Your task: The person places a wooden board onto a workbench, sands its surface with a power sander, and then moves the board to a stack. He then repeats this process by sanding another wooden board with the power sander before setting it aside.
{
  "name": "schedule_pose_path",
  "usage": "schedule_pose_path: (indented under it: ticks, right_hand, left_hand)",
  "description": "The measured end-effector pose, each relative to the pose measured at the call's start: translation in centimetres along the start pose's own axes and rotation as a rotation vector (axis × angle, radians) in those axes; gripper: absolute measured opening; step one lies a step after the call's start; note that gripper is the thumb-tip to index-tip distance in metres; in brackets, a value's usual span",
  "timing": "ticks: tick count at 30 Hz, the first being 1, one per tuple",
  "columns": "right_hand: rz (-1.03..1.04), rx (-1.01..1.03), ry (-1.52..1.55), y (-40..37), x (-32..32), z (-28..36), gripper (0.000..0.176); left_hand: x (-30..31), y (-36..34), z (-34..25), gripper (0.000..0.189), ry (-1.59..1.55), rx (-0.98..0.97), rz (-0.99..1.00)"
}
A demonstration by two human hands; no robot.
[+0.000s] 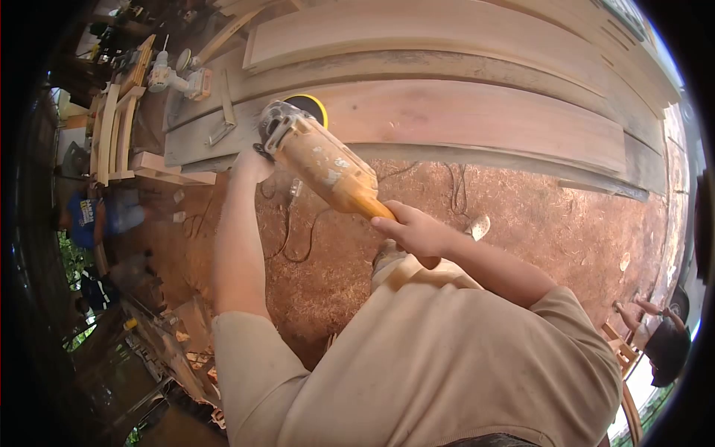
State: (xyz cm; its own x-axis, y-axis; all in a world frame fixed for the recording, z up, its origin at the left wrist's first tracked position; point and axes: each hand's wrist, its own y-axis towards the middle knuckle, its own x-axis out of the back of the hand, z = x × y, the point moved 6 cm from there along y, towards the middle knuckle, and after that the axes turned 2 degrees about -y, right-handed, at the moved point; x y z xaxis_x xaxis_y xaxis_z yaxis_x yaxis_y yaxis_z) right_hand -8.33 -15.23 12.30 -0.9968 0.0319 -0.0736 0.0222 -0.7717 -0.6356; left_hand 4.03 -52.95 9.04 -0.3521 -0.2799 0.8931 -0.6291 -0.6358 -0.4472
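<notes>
Both of my hands are on a dusty, orange-handled disc sander (pixel 320 160). My right hand (pixel 410 229) is wrapped round its rear handle. Up at the tool's head, my left hand (pixel 255 165) is closed at the side, its fingers partly hidden. The sander's round disc (pixel 309 108), black with a yellow rim, rests at the left end of a long reddish board (pixel 477 115). This board lies on the wooden workbench (pixel 201 145).
More planks (pixel 432 33) lie farther back on the bench. A cordless drill (pixel 179 78) and a metal-and-wood square (pixel 226 112) are at left, near stacked wooden frames (pixel 115 134). Cables (pixel 298 257) trail over the dirt floor. People are at far left (pixel 89 216) and lower right (pixel 663 343).
</notes>
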Motion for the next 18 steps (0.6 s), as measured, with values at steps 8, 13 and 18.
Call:
schedule_pose_path:
  ticks: [8, 13, 18]
  right_hand:
    - [-0.044, 0.022, 0.084, 2.5, -1.4, 1.5, 0.058]
    - [-0.186, -0.054, 0.152, -4.7, 2.1, -1.8, 0.055]
    - [-0.256, -0.138, 0.251, -11.1, 5.6, -8.0, 0.055]
  left_hand:
    - [-1.0, 5.1, 3.4, 0.032, 0.11, -0.148, 0.026]
    - [1.6, 4.5, -8.2, 0.031, 0.02, -0.049, 0.117]
    - [5.4, 1.4, -21.9, 0.037, -0.003, -0.078, 0.17]
